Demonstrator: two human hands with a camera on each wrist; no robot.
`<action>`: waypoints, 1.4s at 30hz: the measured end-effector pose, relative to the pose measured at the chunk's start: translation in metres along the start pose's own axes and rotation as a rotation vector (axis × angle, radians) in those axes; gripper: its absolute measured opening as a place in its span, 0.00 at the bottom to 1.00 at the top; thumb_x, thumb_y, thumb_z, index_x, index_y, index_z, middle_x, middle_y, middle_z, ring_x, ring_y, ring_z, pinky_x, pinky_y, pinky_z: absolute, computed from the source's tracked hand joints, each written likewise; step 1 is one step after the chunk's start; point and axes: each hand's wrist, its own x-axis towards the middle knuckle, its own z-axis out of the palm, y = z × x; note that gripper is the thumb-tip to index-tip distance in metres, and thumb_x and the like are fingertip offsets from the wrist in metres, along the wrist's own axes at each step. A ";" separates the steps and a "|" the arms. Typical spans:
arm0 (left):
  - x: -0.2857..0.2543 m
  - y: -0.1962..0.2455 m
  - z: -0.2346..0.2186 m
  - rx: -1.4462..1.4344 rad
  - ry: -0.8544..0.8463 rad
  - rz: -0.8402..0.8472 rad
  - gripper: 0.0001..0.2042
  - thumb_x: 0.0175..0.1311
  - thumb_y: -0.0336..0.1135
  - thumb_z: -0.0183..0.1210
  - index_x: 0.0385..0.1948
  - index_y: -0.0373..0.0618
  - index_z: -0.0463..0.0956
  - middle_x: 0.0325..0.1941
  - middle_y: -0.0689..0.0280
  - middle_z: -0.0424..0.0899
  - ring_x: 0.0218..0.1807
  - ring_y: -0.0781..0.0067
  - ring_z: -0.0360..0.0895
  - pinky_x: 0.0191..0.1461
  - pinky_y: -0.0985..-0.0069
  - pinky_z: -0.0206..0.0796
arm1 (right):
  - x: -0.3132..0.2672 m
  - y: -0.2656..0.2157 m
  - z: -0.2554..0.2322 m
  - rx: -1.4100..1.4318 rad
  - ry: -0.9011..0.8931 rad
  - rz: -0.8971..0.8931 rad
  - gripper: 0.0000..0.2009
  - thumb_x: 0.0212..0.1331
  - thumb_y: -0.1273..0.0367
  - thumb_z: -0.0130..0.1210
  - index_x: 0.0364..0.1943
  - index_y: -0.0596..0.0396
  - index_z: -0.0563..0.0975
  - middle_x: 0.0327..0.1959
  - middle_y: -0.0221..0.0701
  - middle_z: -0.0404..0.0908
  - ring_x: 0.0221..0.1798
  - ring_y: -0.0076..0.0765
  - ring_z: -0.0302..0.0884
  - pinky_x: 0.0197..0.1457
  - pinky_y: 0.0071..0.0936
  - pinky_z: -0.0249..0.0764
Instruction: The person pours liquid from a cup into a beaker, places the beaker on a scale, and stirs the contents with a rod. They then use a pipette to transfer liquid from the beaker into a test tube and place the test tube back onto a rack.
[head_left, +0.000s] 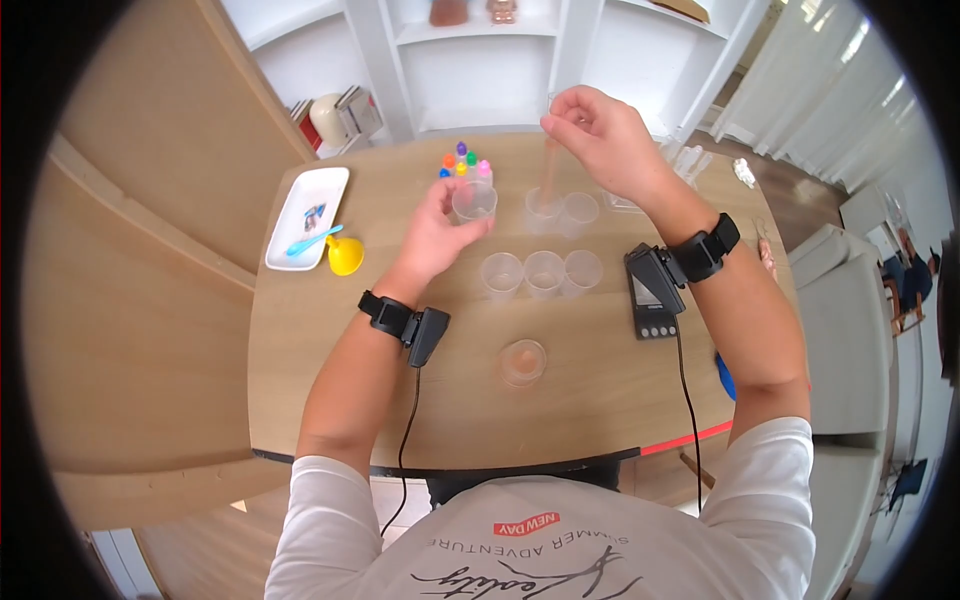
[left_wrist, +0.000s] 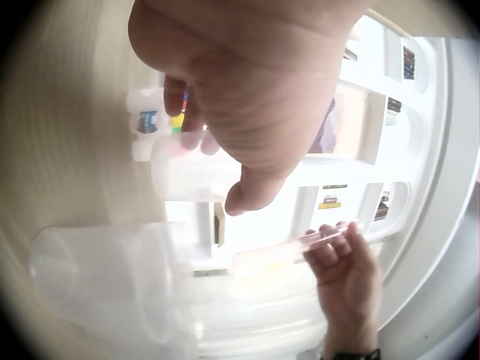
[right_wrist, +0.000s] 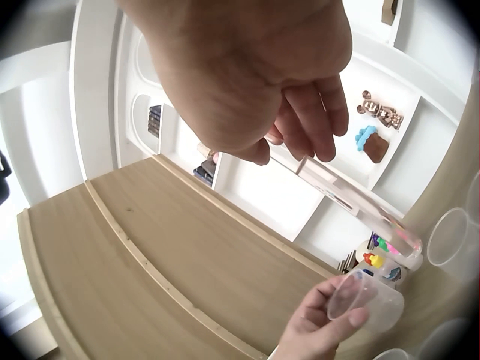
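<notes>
My left hand (head_left: pixel 440 235) grips a clear plastic cup (head_left: pixel 475 202), thumb on one side and fingers on the other, above the left part of the table. My right hand (head_left: pixel 615 145) is raised at the back and pinches the top of a long, clear, pinkish tube (head_left: pixel 549 172). Its lower end overlaps another clear cup (head_left: pixel 541 217) in the head view. Beside that stands one more clear cup (head_left: pixel 581 212), and a row of three clear cups (head_left: pixel 502 273) sits nearer me. Closest to my body is a small cup (head_left: pixel 523 362) with a pinkish look inside.
A white tray (head_left: pixel 280 258) with a light-blue spoon (head_left: pixel 315 239) lies at left, a yellow funnel (head_left: pixel 346 256) beside it. Small bottles with coloured caps (head_left: pixel 461 166) stand behind my left hand. A black device with round buttons (head_left: pixel 655 310) lies under my right wrist.
</notes>
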 end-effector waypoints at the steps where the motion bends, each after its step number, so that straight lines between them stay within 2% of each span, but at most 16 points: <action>1: -0.006 0.010 -0.006 0.003 0.020 -0.007 0.31 0.54 0.31 0.73 0.60 0.41 0.68 0.56 0.65 0.78 0.58 0.72 0.73 0.62 0.71 0.68 | 0.002 -0.003 0.007 0.009 -0.004 -0.063 0.09 0.67 0.68 0.58 0.43 0.59 0.77 0.34 0.28 0.82 0.34 0.22 0.79 0.41 0.22 0.74; 3: -0.015 0.031 -0.016 -0.074 0.048 -0.018 0.30 0.52 0.34 0.74 0.57 0.41 0.71 0.55 0.64 0.79 0.59 0.71 0.73 0.64 0.71 0.66 | 0.003 -0.013 0.021 -0.031 -0.067 -0.128 0.08 0.68 0.68 0.58 0.44 0.58 0.77 0.36 0.30 0.81 0.34 0.24 0.79 0.41 0.24 0.75; 5: -0.023 0.043 -0.027 -0.059 0.061 -0.027 0.30 0.52 0.33 0.73 0.58 0.41 0.71 0.56 0.65 0.79 0.59 0.71 0.73 0.64 0.71 0.65 | 0.004 -0.021 0.034 -0.073 -0.131 -0.198 0.08 0.68 0.69 0.57 0.45 0.57 0.76 0.37 0.32 0.80 0.35 0.27 0.79 0.42 0.26 0.75; 7: -0.031 0.053 -0.034 -0.047 0.071 -0.037 0.30 0.52 0.32 0.73 0.58 0.41 0.71 0.57 0.65 0.78 0.60 0.71 0.73 0.65 0.71 0.65 | 0.006 -0.022 0.045 -0.227 -0.204 -0.421 0.10 0.65 0.67 0.58 0.48 0.54 0.76 0.42 0.42 0.79 0.41 0.49 0.80 0.43 0.37 0.76; 10: -0.045 0.063 -0.037 -0.160 0.072 -0.084 0.30 0.51 0.32 0.73 0.59 0.41 0.72 0.58 0.65 0.78 0.60 0.71 0.72 0.66 0.72 0.64 | 0.000 -0.027 0.058 -0.343 -0.280 -0.471 0.10 0.65 0.69 0.57 0.48 0.55 0.76 0.43 0.42 0.74 0.44 0.51 0.77 0.45 0.41 0.75; 17: -0.060 0.068 -0.036 -0.141 0.092 -0.045 0.32 0.51 0.32 0.74 0.60 0.41 0.71 0.58 0.63 0.78 0.62 0.72 0.71 0.68 0.71 0.62 | -0.012 -0.033 0.062 -0.481 -0.377 -0.563 0.10 0.64 0.71 0.56 0.47 0.58 0.77 0.44 0.42 0.74 0.43 0.52 0.77 0.46 0.43 0.74; 23: -0.064 0.071 -0.032 -0.146 0.095 -0.056 0.33 0.50 0.32 0.74 0.61 0.41 0.71 0.57 0.64 0.78 0.63 0.72 0.71 0.68 0.71 0.62 | -0.018 -0.034 0.062 -0.541 -0.346 -0.666 0.12 0.62 0.73 0.57 0.49 0.58 0.78 0.46 0.42 0.74 0.45 0.51 0.77 0.47 0.43 0.74; 25: -0.065 0.071 -0.030 -0.150 0.094 -0.049 0.33 0.50 0.32 0.74 0.61 0.41 0.71 0.57 0.64 0.78 0.63 0.72 0.71 0.68 0.71 0.62 | -0.020 -0.038 0.060 -0.587 -0.344 -0.684 0.12 0.61 0.73 0.57 0.49 0.58 0.78 0.48 0.42 0.75 0.47 0.49 0.77 0.47 0.42 0.74; 27: -0.066 0.071 -0.030 -0.126 0.088 -0.033 0.32 0.51 0.32 0.73 0.60 0.42 0.71 0.57 0.65 0.78 0.60 0.71 0.73 0.65 0.69 0.67 | -0.021 -0.038 0.060 -0.621 -0.336 -0.708 0.13 0.60 0.74 0.56 0.49 0.58 0.78 0.48 0.42 0.75 0.48 0.48 0.77 0.48 0.41 0.74; 32: -0.067 0.071 -0.029 -0.138 0.080 -0.012 0.32 0.51 0.31 0.74 0.60 0.42 0.71 0.56 0.65 0.78 0.61 0.72 0.72 0.65 0.71 0.65 | -0.020 -0.037 0.059 -0.741 -0.320 -0.771 0.14 0.57 0.75 0.56 0.49 0.56 0.78 0.50 0.40 0.76 0.50 0.44 0.77 0.49 0.41 0.73; 38: -0.067 0.076 -0.027 -0.151 0.072 -0.026 0.32 0.51 0.30 0.74 0.60 0.41 0.71 0.56 0.65 0.77 0.62 0.73 0.70 0.65 0.72 0.65 | -0.022 -0.047 0.051 -0.855 -0.340 -0.812 0.15 0.56 0.73 0.56 0.49 0.51 0.79 0.47 0.34 0.76 0.51 0.38 0.76 0.47 0.36 0.72; 40: -0.068 0.076 -0.026 -0.157 0.072 -0.026 0.32 0.51 0.30 0.74 0.60 0.41 0.71 0.55 0.65 0.77 0.62 0.73 0.70 0.65 0.72 0.65 | -0.022 -0.047 0.050 -0.881 -0.299 -0.880 0.15 0.56 0.72 0.57 0.49 0.50 0.80 0.45 0.31 0.75 0.50 0.35 0.75 0.46 0.33 0.71; 42: -0.068 0.076 -0.025 -0.171 0.078 -0.001 0.30 0.51 0.29 0.72 0.59 0.44 0.73 0.55 0.66 0.78 0.60 0.73 0.72 0.63 0.71 0.69 | -0.022 -0.050 0.048 -0.901 -0.294 -0.896 0.14 0.56 0.72 0.57 0.48 0.51 0.80 0.44 0.30 0.75 0.49 0.34 0.75 0.46 0.33 0.71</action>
